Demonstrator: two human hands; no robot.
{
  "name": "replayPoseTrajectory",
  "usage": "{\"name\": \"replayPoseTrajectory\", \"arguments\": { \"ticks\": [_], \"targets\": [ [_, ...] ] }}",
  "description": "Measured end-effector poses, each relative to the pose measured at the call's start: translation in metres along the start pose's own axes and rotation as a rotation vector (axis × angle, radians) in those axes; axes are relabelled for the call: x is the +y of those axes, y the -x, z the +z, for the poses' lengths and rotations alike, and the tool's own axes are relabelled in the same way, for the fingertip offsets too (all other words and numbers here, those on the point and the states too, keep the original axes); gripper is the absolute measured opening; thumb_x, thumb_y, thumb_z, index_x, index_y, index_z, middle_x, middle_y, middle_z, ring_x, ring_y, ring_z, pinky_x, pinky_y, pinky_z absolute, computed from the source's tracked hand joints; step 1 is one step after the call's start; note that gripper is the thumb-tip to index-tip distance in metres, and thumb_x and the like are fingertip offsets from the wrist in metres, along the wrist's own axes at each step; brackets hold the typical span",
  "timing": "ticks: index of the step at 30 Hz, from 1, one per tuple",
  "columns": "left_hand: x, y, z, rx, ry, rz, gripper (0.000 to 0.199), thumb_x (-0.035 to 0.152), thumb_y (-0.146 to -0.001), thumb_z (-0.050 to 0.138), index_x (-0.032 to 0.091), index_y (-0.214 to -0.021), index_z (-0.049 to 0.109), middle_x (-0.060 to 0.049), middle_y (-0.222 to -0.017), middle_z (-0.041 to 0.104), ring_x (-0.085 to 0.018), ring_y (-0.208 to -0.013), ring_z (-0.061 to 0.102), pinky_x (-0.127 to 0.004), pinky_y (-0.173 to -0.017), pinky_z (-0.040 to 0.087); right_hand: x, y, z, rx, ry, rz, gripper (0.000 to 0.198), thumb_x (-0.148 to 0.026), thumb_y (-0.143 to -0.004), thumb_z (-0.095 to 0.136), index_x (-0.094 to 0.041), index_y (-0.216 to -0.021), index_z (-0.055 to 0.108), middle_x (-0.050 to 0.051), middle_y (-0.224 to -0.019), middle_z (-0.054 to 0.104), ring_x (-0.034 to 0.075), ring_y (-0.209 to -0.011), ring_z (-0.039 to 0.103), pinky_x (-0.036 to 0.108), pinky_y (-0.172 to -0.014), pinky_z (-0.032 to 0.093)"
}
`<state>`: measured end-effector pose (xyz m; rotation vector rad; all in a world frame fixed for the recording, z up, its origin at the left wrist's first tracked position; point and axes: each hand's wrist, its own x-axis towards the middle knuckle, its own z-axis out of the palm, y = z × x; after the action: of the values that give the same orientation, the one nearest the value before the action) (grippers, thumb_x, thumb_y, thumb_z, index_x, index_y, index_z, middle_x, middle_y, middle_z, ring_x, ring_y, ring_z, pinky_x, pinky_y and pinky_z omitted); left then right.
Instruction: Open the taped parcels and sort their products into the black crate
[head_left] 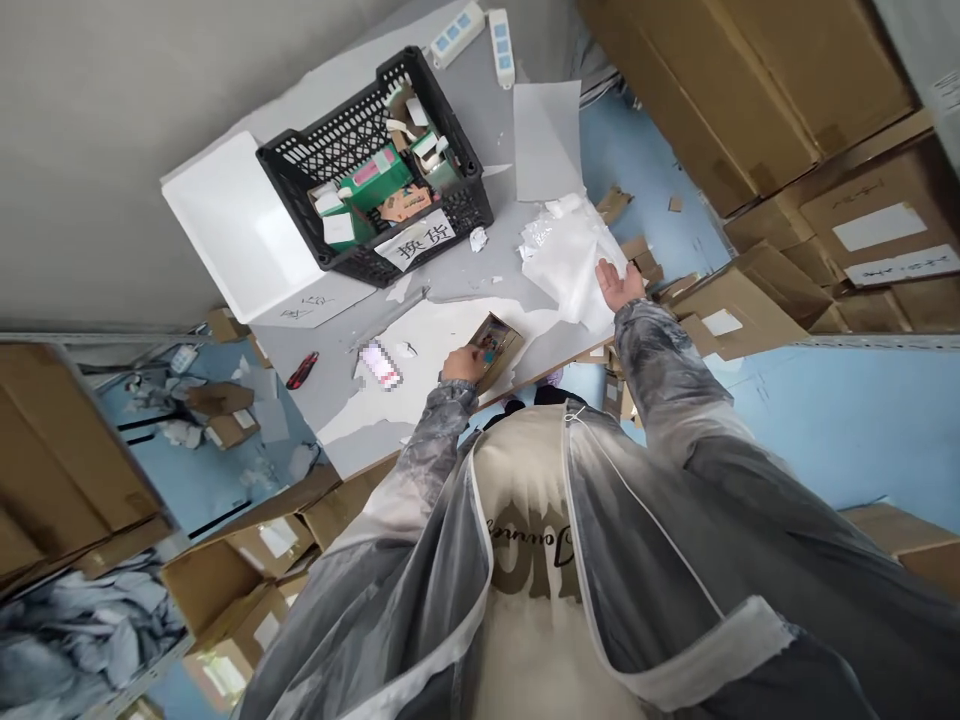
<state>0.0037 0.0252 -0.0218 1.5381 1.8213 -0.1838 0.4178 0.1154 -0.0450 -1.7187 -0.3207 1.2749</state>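
My left hand (463,365) is closed on the side of a small cardboard box (504,365) near the table's front edge. Dark and coloured printing or contents show on the box's upper face, too small to make out. Further right, my right hand (621,287) has its fingers apart at the edge of a crumpled white plastic bag (566,265); I see nothing gripped in it. White paper (450,320) with torn edges lies beneath the box. A blurred-out phone-like object (381,366) rests left of my left hand.
A black plastic crate (360,265) holding several small boxes stands on the table beside a white bin (232,230). A red and black cutter (302,370) lies at the left. Two power strips (501,48) sit at the back; stacked cartons (750,90) flank the right.
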Motion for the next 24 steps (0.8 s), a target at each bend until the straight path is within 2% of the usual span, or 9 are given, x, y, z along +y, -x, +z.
{"name": "replayPoseTrajectory", "arguments": {
  "ticks": [2,4,7,9,11,13,17,20,24],
  "targets": [
    [-0.009,0.014,0.017,0.024,-0.067,-0.037,0.036,0.036,-0.103,0.083,0.022,-0.135,0.090,-0.024,-0.138,0.088,-0.047,-0.137,0.080,-0.054,-0.121,0.063,0.012,-0.005,0.000,0.008,-0.060,0.101,0.063,-0.054,-0.132,0.033,-0.014,-0.173,0.059,0.031,-0.186,0.054,0.021,-0.152,0.082,0.043,-0.116,0.074],
    [-0.013,0.025,0.033,0.089,-0.068,-0.036,0.070,0.042,-0.099,0.090,0.015,-0.162,0.078,-0.030,-0.163,0.076,-0.051,-0.155,0.069,-0.059,-0.133,0.056,0.022,-0.007,0.001,-0.006,-0.022,0.173,0.073,-0.067,-0.129,0.038,-0.024,-0.188,0.044,0.028,-0.193,0.048,0.026,-0.156,0.080,0.055,-0.118,0.074],
    [-0.014,0.038,0.052,0.153,-0.068,0.000,0.098,0.054,-0.100,0.093,0.009,-0.181,0.059,-0.033,-0.182,0.061,-0.053,-0.168,0.057,-0.063,-0.143,0.045,0.035,0.002,0.006,0.088,0.271,0.187,0.078,-0.060,-0.129,0.034,-0.025,-0.198,0.025,0.031,-0.196,0.043,0.034,-0.163,0.074,0.064,-0.119,0.072],
    [-0.014,0.045,0.061,0.159,-0.060,0.012,0.101,0.058,-0.103,0.091,0.009,-0.184,0.055,-0.032,-0.185,0.058,-0.053,-0.171,0.054,-0.063,-0.147,0.038,0.041,0.020,0.011,0.214,0.457,0.148,0.077,-0.049,-0.128,0.036,-0.019,-0.198,0.024,0.033,-0.202,0.029,0.038,-0.184,0.051,0.068,-0.133,0.062],
    [-0.014,0.048,0.066,0.168,-0.051,0.010,0.105,0.059,-0.102,0.092,0.008,-0.185,0.053,-0.033,-0.185,0.058,-0.054,-0.171,0.052,-0.064,-0.149,0.032,0.043,0.050,0.019,0.251,0.623,-0.022,0.076,-0.043,-0.125,0.042,-0.017,-0.195,0.033,0.027,-0.208,0.016,0.039,-0.197,0.018,0.073,-0.147,0.044],
    [-0.014,0.048,0.067,0.186,-0.037,0.006,0.112,0.060,-0.098,0.095,0.007,-0.186,0.051,-0.033,-0.184,0.058,-0.055,-0.170,0.052,-0.064,-0.150,0.029,0.042,0.084,0.032,0.093,0.820,-0.334,0.069,-0.041,-0.122,0.051,-0.019,-0.188,0.049,0.022,-0.207,0.022,0.041,-0.199,0.004,0.080,-0.152,0.030],
    [-0.015,0.040,0.064,0.199,-0.012,0.050,0.116,0.060,-0.093,0.099,0.007,-0.184,0.053,-0.033,-0.181,0.060,-0.055,-0.169,0.052,-0.065,-0.149,0.029,0.038,0.126,0.085,-0.660,1.083,-0.848,0.051,-0.033,-0.119,0.063,-0.019,-0.166,0.077,0.016,-0.192,0.056,0.038,-0.195,0.023,0.071,-0.160,0.021],
    [-0.016,0.038,0.059,0.163,0.008,0.120,0.105,0.056,-0.096,0.097,0.008,-0.181,0.058,-0.033,-0.178,0.063,-0.056,-0.168,0.055,-0.068,-0.149,0.030,0.042,0.119,0.135,-1.033,1.233,-0.860,0.051,-0.029,-0.117,0.070,-0.020,-0.166,0.080,0.014,-0.179,0.072,0.039,-0.186,0.041,0.064,-0.158,0.032],
    [-0.018,0.043,0.053,0.222,0.051,0.143,0.094,0.054,-0.108,0.085,0.007,-0.184,0.056,-0.034,-0.186,0.056,-0.054,-0.183,0.043,-0.067,-0.154,0.026,0.053,0.095,0.176,-1.122,1.417,-0.680,0.036,-0.034,-0.123,0.065,-0.015,-0.133,0.094,0.026,-0.145,0.086,0.046,-0.158,0.067,0.063,-0.140,0.050]
  ]
}}
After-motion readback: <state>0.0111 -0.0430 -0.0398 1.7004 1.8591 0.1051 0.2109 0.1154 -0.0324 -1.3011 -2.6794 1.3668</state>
